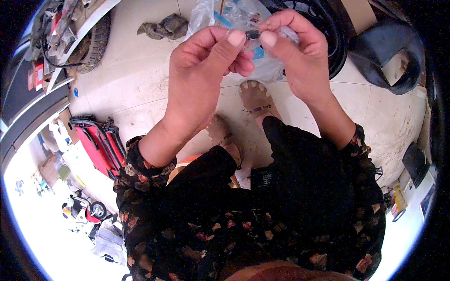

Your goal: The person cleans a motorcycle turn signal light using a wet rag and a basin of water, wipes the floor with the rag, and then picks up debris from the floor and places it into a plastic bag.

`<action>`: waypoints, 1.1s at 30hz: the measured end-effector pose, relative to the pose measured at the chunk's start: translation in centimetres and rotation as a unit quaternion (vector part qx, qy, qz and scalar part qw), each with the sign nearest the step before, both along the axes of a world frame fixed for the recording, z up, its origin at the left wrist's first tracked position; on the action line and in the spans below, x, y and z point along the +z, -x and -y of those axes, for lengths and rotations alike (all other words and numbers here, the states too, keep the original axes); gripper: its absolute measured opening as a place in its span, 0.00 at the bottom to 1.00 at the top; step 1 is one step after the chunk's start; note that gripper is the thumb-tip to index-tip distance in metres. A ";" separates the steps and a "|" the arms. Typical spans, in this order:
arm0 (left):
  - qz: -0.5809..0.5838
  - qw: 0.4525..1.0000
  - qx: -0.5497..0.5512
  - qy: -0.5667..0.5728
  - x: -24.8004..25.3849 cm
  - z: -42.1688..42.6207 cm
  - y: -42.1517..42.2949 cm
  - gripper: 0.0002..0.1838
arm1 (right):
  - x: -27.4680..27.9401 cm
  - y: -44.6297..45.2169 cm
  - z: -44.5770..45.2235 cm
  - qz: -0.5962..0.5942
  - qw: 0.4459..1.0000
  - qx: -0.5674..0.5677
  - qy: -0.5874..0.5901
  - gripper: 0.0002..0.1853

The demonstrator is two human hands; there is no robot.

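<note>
Between the fingertips of both hands is a small black piece [253, 34], too small for me to name its kind. My left hand [201, 63] is closed, pinching the piece's left end between thumb and forefinger, its other fingers curled below. From the other side, my right hand [302, 56] pinches at the right end, thumb and forefinger closed. Something thin and clear, like plastic film, shows about the fingertips. Just behind and below the hands lies a clear plastic bag [201, 18] with blue items in it, partly hidden by the fingers.
A black round tub or rim [335, 51] stands behind the bag. To its right lies a black rubber loop [408, 77]. A dark rag [166, 28] is on the tiled floor. At left are a tyre [98, 44] and a red folded item [96, 147]. My feet [255, 96] are below.
</note>
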State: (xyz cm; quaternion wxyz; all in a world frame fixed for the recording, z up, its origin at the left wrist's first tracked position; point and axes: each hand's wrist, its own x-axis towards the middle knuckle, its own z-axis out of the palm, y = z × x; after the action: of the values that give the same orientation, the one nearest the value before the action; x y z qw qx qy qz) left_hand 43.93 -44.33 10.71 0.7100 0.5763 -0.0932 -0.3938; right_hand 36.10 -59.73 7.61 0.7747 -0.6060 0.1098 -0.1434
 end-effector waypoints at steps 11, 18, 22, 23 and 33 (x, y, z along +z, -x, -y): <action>-0.019 0.998 0.002 0.056 0.5 0.0 -0.1 0.11 | -0.4 -0.2 -0.2 -0.002 0.989 0.012 -0.148 0.07; -0.002 0.996 0.008 0.084 0.1 -0.1 -0.2 0.12 | -0.5 -0.4 -0.5 -0.012 0.990 -0.005 -0.140 0.06; 0.023 0.997 0.000 0.067 -0.2 -0.3 -0.4 0.12 | -0.2 -0.3 -0.5 -0.008 0.993 -0.007 -0.115 0.05; 0.021 0.998 0.004 0.066 -0.2 -0.3 -0.4 0.12 | -0.2 -0.3 -0.5 -0.003 0.994 -0.006 -0.111 0.05; 0.084 0.996 -0.001 -0.007 0.3 0.3 -0.5 0.10 | 0.1 -0.5 -0.6 -0.027 0.999 -0.017 -0.019 0.05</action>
State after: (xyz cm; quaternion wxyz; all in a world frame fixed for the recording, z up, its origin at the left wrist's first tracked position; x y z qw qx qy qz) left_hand 44.41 -44.62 10.97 0.6952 0.6121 -0.1504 -0.3457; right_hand 36.56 -59.12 7.70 0.7806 -0.5925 0.1435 -0.1379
